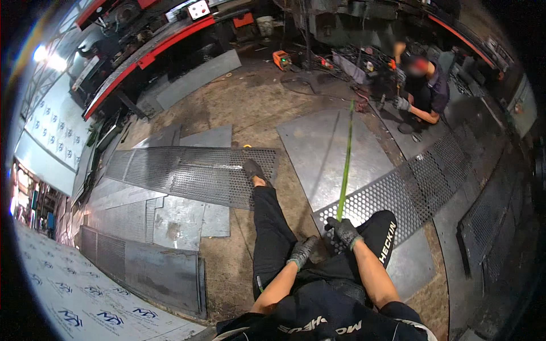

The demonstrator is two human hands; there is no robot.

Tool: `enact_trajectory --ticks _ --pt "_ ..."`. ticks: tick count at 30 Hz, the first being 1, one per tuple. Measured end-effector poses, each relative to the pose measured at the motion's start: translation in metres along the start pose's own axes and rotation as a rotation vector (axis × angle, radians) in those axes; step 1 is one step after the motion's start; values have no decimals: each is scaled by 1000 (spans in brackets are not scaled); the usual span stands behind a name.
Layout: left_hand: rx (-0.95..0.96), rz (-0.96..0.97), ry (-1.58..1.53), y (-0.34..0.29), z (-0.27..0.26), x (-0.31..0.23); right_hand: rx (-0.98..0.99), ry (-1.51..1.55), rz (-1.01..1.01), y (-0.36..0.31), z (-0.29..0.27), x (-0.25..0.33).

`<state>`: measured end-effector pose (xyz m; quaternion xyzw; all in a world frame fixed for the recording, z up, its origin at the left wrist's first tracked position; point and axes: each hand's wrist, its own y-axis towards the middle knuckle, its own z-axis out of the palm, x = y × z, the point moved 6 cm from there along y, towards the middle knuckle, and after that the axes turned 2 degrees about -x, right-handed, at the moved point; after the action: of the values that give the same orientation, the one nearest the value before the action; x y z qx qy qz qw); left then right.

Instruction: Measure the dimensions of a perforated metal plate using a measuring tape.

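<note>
My right hand (pixel 345 232), in a dark grey work glove, is closed around the lower end of a long, thin green strip (pixel 346 170). The strip looks like a narrow leaf blade and rises almost upright, tapering to a point. Below that hand lies a perforated metal sheet (pixel 392 207) with round holes, next to my right knee. My left hand (pixel 303 251), also gloved, is low between my legs beside the left thigh. Its fingers are curled together, and anything inside them is hidden. My left shoe (pixel 254 169) stands on another perforated sheet (pixel 193 173).
Flat metal plates (pixel 333 148) lie around me, with more stacked sheets (pixel 159 273) at left. At upper right a co-worker (pixel 429 85) crouches, holding tools in gloved hands. A red-edged bench (pixel 153 51) stands at the back left. An orange machine (pixel 281 59) sits on the floor.
</note>
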<state>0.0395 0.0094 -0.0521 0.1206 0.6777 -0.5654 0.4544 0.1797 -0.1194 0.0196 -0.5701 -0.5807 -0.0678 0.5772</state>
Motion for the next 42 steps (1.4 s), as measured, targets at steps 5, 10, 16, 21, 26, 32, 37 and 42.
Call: enact_trajectory --ticks 5,10,16,21,26,32,37,42 --pt "97 76 222 23 3 9 65 246 80 16 -3 -19" --pt "-15 124 195 39 -15 34 -130 489 216 23 -9 -28" --pt "10 257 228 42 -15 28 -125 696 161 21 -13 -25" --pt "0 107 130 31 -7 24 -98 770 221 7 -15 -18" --pt "53 120 328 39 -20 30 -151 540 -75 8 -11 4" --pt "102 241 287 43 -12 35 84 456 21 -2 -2 8" --pt "68 68 378 58 -19 49 210 433 121 -5 1 5" --pt "-9 -11 100 43 -25 44 325 173 -39 -7 12 14"
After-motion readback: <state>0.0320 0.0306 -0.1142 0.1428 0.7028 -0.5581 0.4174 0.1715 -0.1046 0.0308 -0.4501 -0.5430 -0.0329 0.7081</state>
